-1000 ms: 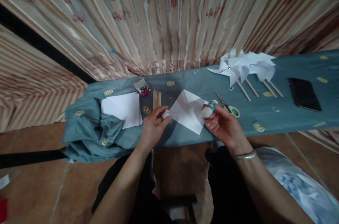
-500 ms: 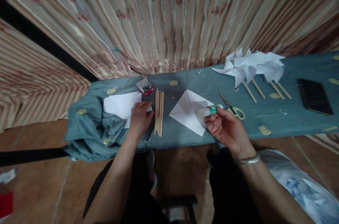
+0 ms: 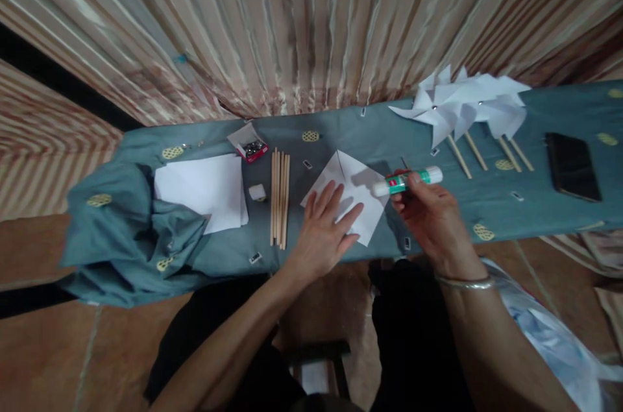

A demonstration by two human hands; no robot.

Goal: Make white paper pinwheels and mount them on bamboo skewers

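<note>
My left hand [image 3: 321, 233] lies with spread fingers on a square of white paper [image 3: 363, 194] that has cut or crease lines. Held between the fingers and thumb of my right hand [image 3: 428, 217] is a green and white glue stick [image 3: 402, 183], over the paper's right side. Left of the paper lies a row of several wooden sticks [image 3: 279, 201]. A small white cap-like piece [image 3: 257, 192] stands beside them. The scissors are mostly hidden behind my right hand.
A stack of white paper [image 3: 199, 188] and an open box of metal pins [image 3: 253, 149] are on the left. Several paper pinwheels [image 3: 467, 107] lie at the back right, near a black phone-like device [image 3: 573, 167]. A patterned curtain [image 3: 311, 29] hangs behind the cloth-covered table [image 3: 341, 130].
My left hand has moved right from beside the paper stack onto the square paper, leaving the small white piece by the sticks. The glue stick has turned nearly level in my right hand.
</note>
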